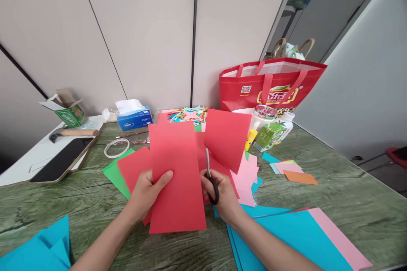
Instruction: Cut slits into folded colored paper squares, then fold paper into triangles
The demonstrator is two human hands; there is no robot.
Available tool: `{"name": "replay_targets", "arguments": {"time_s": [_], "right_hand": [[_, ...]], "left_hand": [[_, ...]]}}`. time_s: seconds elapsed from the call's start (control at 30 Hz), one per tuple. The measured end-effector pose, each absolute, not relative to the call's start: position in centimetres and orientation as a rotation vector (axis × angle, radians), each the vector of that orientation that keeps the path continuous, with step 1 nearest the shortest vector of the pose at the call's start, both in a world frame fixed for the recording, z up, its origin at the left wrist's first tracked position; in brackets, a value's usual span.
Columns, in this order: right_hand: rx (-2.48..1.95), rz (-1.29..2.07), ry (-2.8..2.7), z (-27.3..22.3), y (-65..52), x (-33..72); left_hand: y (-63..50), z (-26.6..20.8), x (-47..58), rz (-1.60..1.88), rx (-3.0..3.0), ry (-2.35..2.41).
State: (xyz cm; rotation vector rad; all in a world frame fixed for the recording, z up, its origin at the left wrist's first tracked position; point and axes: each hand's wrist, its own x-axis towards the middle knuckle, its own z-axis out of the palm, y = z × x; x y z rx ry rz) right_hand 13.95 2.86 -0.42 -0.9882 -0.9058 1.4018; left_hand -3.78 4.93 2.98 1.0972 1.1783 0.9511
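Observation:
My left hand [149, 190] grips a sheet of red paper [176, 156] at its left side, thumb on the front and fingers behind. In my right hand [222, 190] is a pair of scissors [208, 167] with black handles, the fingers closed round the loops. The blade points up beside the sheet's right edge, next to a red flap of paper [227, 135] that bends away to the right. Whether the flap still joins the sheet is hidden. More red paper and a green sheet [117, 178] lie behind my hands, with pink pieces [246, 178] to the right.
Blue sheets [286, 237] lie front right, crumpled blue paper [41, 245] front left. A tissue box [135, 118], tape roll [116, 148], phone [62, 160] and hammer [73, 133] are left. A red bag [248, 89], glue stick [251, 139] and small carton [269, 136] stand back right.

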Motion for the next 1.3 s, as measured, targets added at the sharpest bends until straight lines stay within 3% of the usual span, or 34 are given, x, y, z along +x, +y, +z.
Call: {"name": "replay_targets", "arguments": {"time_s": [0.13,0.4,0.7,0.83,1.0,1.3], "right_hand": [[-0.971,1.455,-0.996,-0.2,2.5,13.7],[-0.968,1.232,-1.146,0.8,2.2,14.0],[-1.165,0.44,-0.927,0.5,2.6,15.0],[-1.15,0.435,-0.852,0.4,3.8,15.9],[-1.127,0.524,-0.748,-0.4,4.7,16.3],[-1.063,0.759,-0.684,-0.5,4.2,15.5]], "left_hand": [[5.2,3.0,-3.9,1.028,1.059,1.137],[5.6,2.8,-3.9,1.138,1.255,1.294],[7.6,2.3,-5.9,1.024,1.868,1.619],[7.3,1.7,-6.2,0.735,2.0,1.573],[6.5,1.2,-5.7,0.083,2.244,1.533],[7.2,1.5,-5.4,0.3,2.305,1.648]]}}
